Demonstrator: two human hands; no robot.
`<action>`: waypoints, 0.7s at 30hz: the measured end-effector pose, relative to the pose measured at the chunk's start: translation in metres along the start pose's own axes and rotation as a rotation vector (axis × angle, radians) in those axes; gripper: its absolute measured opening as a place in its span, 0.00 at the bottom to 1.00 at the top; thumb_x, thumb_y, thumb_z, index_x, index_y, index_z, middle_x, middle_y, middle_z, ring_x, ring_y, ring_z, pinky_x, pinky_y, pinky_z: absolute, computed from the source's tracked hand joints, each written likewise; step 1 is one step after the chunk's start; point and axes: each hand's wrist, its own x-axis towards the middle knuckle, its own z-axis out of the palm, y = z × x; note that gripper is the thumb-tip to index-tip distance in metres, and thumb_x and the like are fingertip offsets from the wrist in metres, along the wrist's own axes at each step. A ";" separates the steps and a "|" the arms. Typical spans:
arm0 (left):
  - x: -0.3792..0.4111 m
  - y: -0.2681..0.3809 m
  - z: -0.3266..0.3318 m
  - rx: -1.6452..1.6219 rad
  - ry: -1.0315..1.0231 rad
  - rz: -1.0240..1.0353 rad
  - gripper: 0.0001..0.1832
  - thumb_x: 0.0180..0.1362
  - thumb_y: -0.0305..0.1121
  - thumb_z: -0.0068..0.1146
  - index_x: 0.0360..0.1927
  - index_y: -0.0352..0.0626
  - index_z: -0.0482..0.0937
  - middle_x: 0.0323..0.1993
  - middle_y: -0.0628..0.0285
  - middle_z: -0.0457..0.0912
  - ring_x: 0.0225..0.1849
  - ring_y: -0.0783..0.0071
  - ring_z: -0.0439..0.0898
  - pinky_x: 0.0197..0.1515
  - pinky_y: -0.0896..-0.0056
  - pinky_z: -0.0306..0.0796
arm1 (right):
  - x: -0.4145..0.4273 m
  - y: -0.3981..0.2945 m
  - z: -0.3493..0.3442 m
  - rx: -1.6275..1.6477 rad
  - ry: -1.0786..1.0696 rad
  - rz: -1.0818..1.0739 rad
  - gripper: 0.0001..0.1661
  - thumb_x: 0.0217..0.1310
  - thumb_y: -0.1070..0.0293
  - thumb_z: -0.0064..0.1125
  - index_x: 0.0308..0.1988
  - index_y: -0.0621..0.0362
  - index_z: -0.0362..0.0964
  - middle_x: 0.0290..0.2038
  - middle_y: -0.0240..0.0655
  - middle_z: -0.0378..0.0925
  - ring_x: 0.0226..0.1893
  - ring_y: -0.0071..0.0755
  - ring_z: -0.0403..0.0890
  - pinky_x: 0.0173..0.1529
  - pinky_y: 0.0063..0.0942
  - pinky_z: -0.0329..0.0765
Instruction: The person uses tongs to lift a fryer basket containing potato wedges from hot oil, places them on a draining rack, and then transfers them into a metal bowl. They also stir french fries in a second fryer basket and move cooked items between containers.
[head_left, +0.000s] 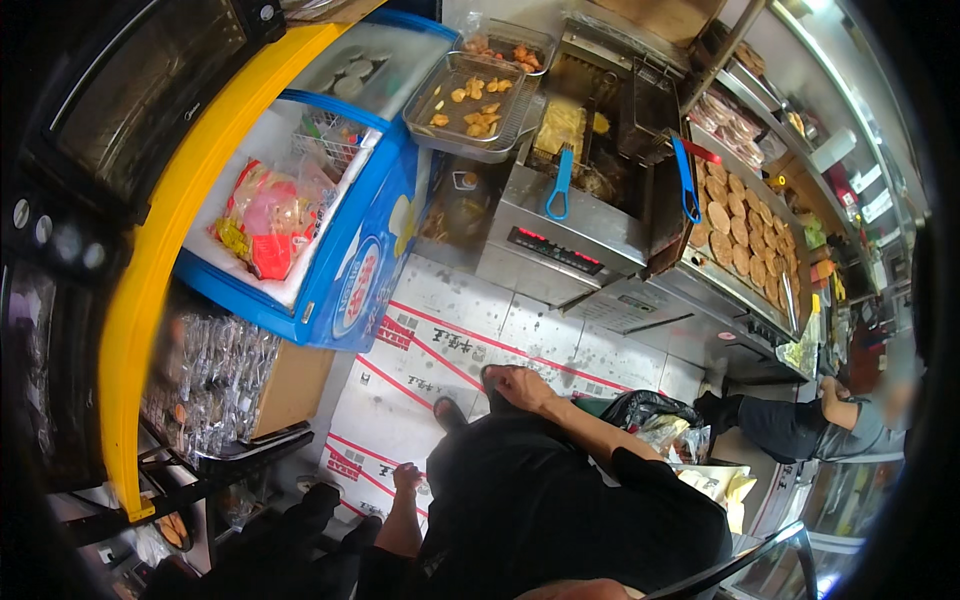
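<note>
My right hand (521, 386) hangs over the floor in front of my dark clothing, above my shoe, fingers loosely bent and nothing visible in it. My left hand (407, 476), lower left, is curled closed with nothing seen in it. Neither hand touches any equipment. Ahead stands a deep fryer (577, 240) with a basket of yellow food (561, 127) and a blue basket handle (559, 184). Another blue handle (686, 180) is beside a griddle covered with round brown patties (739, 217). Tongs (789, 300) lie at the griddle's front edge.
Left is a blue chest freezer (300, 330) holding bagged food (270, 217); wire-rack trays (465, 105) with fried pieces stand beyond it. A yellow frame edge (161, 217), ovens (142, 90) and a box of wrapped items (289, 390) line the left. Another person (795, 427) stands at right, near bags (675, 435).
</note>
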 end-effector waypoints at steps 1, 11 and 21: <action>0.004 0.005 0.001 -0.426 0.015 -0.144 0.10 0.51 0.36 0.45 0.34 0.45 0.74 0.26 0.60 0.75 0.33 0.62 0.76 0.26 0.60 0.67 | 0.002 0.000 -0.012 -0.003 0.030 0.011 0.15 0.55 0.69 0.49 0.43 0.57 0.74 0.40 0.45 0.78 0.40 0.51 0.79 0.45 0.42 0.75; 0.002 0.076 0.022 -0.215 -0.027 0.188 0.05 0.50 0.29 0.51 0.31 0.43 0.74 0.20 0.62 0.74 0.25 0.65 0.75 0.29 0.65 0.71 | 0.100 0.087 -0.096 0.286 0.240 -0.008 0.16 0.56 0.75 0.53 0.47 0.60 0.71 0.29 0.36 0.78 0.23 0.30 0.82 0.30 0.26 0.77; 0.005 0.150 0.127 0.684 0.297 0.495 0.13 0.53 0.37 0.56 0.37 0.38 0.81 0.35 0.49 0.82 0.39 0.57 0.81 0.43 0.60 0.74 | 0.151 0.076 -0.169 0.422 0.357 -0.194 0.15 0.54 0.78 0.55 0.44 0.59 0.74 0.36 0.42 0.77 0.28 0.36 0.79 0.33 0.29 0.77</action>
